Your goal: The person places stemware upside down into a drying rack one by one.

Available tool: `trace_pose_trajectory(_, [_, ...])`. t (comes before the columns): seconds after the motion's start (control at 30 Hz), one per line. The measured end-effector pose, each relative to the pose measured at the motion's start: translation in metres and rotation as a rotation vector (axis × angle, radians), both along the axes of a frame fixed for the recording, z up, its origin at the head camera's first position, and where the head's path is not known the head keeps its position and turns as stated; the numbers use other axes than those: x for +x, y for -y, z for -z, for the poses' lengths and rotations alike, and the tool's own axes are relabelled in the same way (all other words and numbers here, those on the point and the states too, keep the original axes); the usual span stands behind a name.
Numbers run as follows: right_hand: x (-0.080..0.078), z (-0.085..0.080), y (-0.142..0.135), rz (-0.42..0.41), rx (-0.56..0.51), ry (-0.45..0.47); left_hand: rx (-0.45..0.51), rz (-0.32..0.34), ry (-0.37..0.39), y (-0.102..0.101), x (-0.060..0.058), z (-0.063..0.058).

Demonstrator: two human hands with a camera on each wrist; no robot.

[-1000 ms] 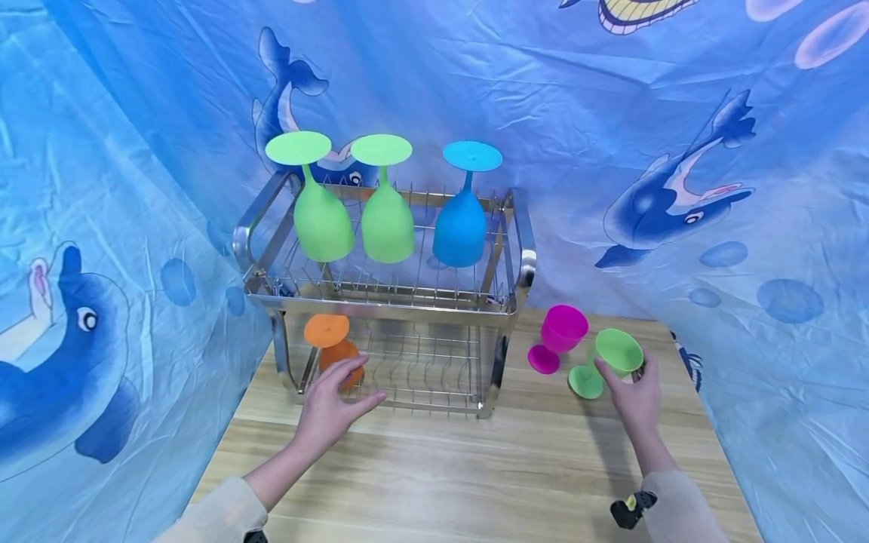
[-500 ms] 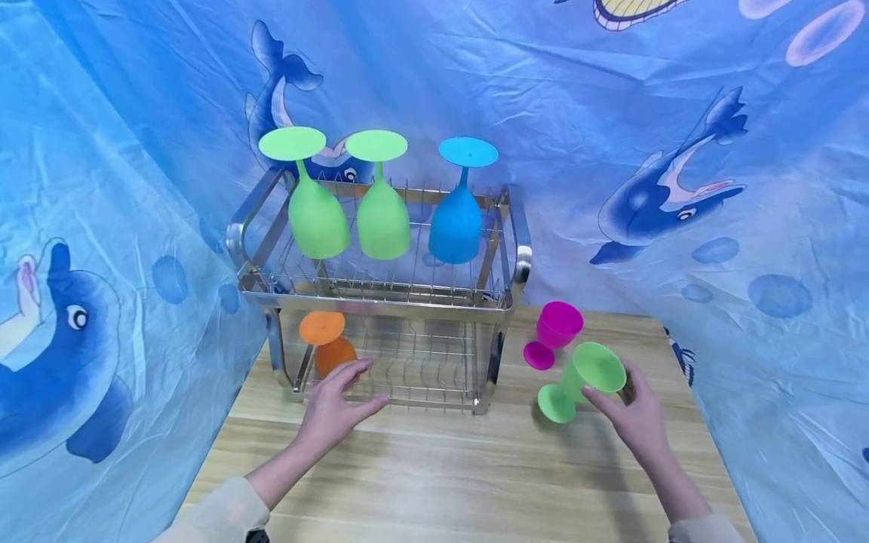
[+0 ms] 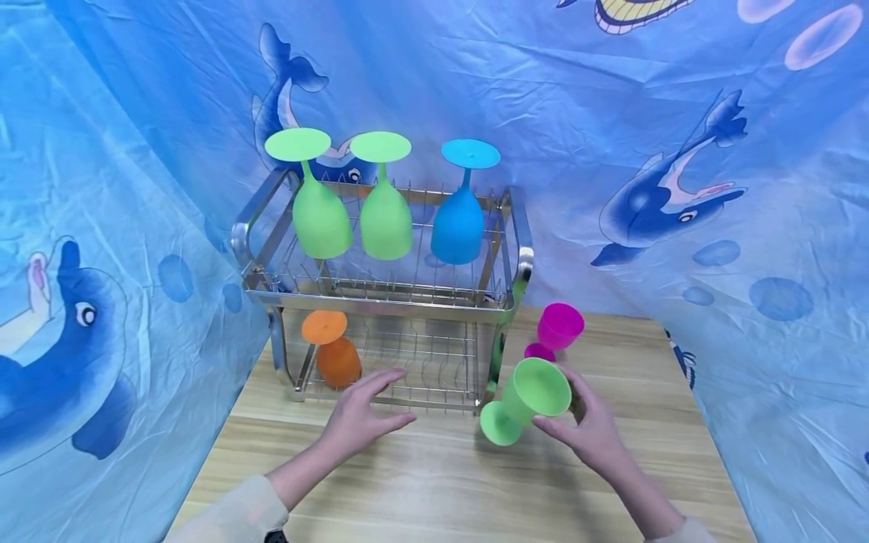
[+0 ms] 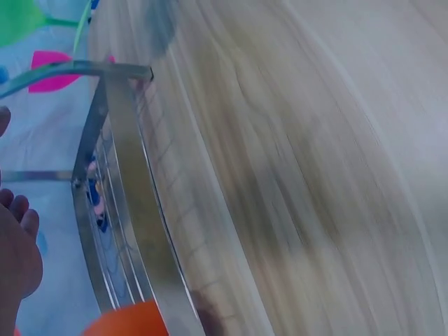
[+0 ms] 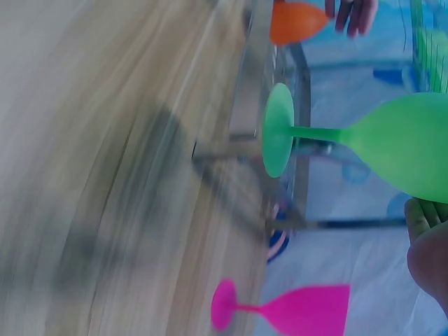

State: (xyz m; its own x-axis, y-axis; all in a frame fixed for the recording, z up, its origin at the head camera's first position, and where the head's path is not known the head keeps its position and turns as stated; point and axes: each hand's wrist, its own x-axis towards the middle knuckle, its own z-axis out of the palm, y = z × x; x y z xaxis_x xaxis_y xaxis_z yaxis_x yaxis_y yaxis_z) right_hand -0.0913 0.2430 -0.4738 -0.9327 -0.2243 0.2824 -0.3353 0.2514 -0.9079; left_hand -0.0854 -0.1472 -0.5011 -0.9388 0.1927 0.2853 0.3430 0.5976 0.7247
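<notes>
My right hand (image 3: 589,431) grips a green goblet (image 3: 538,391) by its bowl, mouth up and a little tilted; the right wrist view shows its foot (image 5: 278,130) raised off the table. Nothing is in my left hand (image 3: 363,418), which hovers before the lower shelf with thumb and fingers spread. Two green goblets (image 3: 322,219) and a blue goblet (image 3: 458,226) stand upside down on the upper tier of the metal dish rack (image 3: 380,305). An upside-down orange goblet (image 3: 338,362) sits at the left of the lower tier.
A magenta goblet (image 3: 560,326) stands upright on the wooden table (image 3: 434,490), right of the rack and behind the held goblet. Blue cloth (image 3: 570,113) printed with dolphins walls the table at the back and both sides.
The right hand has lifted the green goblet from beside the magenta one and carried it left, toward the rack's front right corner. My left hand has shifted slightly right, away from the orange goblet.
</notes>
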Motion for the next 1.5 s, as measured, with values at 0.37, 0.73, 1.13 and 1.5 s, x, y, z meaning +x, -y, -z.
trace_pose_trajectory(0.37, [-0.001, -0.011, 0.042, -0.135, -0.156, -0.007, 0.074, 0.154, 0.0, -0.034, -0.003, -0.007])
trace_pose_trajectory(0.73, [-0.005, -0.016, 0.062, -0.168, -0.297, 0.054, 0.117, 0.163, 0.051, -0.054, -0.008, -0.017])
trace_pose_trajectory(1.13, [-0.008, -0.018, 0.068, -0.178, -0.324, 0.069, 0.283, 0.239, 0.085, -0.063, -0.014, -0.021])
trace_pose_trajectory(1.5, [-0.009, -0.021, 0.068, -0.208, -0.419, 0.158, 0.258, 0.228, 0.075, -0.064, -0.012, -0.027])
